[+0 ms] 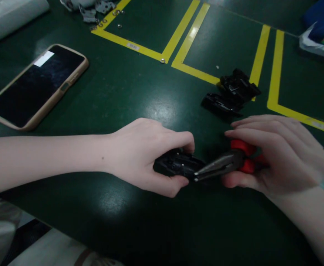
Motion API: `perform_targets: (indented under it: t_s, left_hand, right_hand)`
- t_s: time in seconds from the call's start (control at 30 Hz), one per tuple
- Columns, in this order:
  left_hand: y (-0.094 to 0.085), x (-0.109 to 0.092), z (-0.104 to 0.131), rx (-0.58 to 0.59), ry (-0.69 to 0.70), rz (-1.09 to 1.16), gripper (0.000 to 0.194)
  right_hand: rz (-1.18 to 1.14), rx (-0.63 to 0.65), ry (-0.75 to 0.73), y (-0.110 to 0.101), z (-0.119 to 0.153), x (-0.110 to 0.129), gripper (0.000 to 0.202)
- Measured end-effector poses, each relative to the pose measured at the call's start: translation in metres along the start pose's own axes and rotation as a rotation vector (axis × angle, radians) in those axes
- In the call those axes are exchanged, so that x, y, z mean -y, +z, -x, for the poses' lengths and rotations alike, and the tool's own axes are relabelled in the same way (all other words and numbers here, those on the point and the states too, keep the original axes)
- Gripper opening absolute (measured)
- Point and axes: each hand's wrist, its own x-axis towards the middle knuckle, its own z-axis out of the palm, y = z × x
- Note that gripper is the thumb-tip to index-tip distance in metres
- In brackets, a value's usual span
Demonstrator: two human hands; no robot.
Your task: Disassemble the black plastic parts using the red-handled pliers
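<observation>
My left hand (148, 151) grips a small black plastic part (178, 163) between thumb and fingers, low over the green table. In my right hand (284, 155) is a pair of needle-nose pliers (220, 164) with red handles, its grey jaws pointing left. The jaw tips are at the near right end of the black part and look slightly apart; whether they touch it I cannot tell. Beyond my hands lie more black plastic parts (231, 92), bunched together near a yellow tape line.
A phone in a tan case (37, 85) lies at the left. Yellow tape (198, 74) marks boxes on the green table (139, 99). Small metal rings (162, 61) and grey metal pieces (88, 14) are at the back. A blue item (323, 22) sits at the far right.
</observation>
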Motion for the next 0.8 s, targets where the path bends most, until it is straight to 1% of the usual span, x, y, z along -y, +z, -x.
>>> perform_targets:
  t_s: [0.07, 0.13, 0.23, 0.3, 0.4, 0.5, 0.63, 0.73, 0.8]
  left_hand:
    - [0.001, -0.001, 0.000, -0.016, -0.009, 0.012, 0.029]
    - [0.002, -0.002, 0.000, -0.009, -0.005, 0.042, 0.028]
    - [0.004, -0.008, 0.001, 0.020, -0.025, 0.118, 0.020]
    - [0.006, -0.012, 0.002, 0.036, -0.051, 0.158, 0.017]
    - [0.008, -0.016, 0.003, 0.013, -0.086, 0.182, 0.016]
    - [0.009, -0.016, 0.003, 0.003, -0.090, 0.206, 0.021]
    - [0.007, -0.012, 0.002, 0.023, -0.052, 0.232, 0.032]
    - [0.007, -0.011, 0.001, 0.010, -0.047, 0.223, 0.034]
    - [0.008, -0.011, 0.001, -0.009, -0.045, 0.194, 0.035]
  right_hand:
    - [0.036, -0.040, -0.003, 0.000, 0.000, 0.003, 0.065]
    - [0.034, -0.066, 0.014, 0.002, 0.001, 0.005, 0.068]
    - [-0.052, -0.057, 0.056, 0.004, 0.001, 0.009, 0.070]
    - [-0.090, -0.028, 0.087, 0.004, 0.000, 0.013, 0.072]
    - [-0.089, 0.011, 0.135, 0.002, -0.003, 0.017, 0.074]
    - [-0.084, 0.027, 0.142, -0.002, -0.004, 0.020, 0.071]
    - [-0.069, 0.044, 0.177, -0.003, -0.003, 0.024, 0.067]
    - [-0.057, 0.076, 0.214, -0.002, -0.003, 0.027, 0.063]
    - [-0.055, 0.074, 0.224, -0.001, -0.005, 0.027, 0.061]
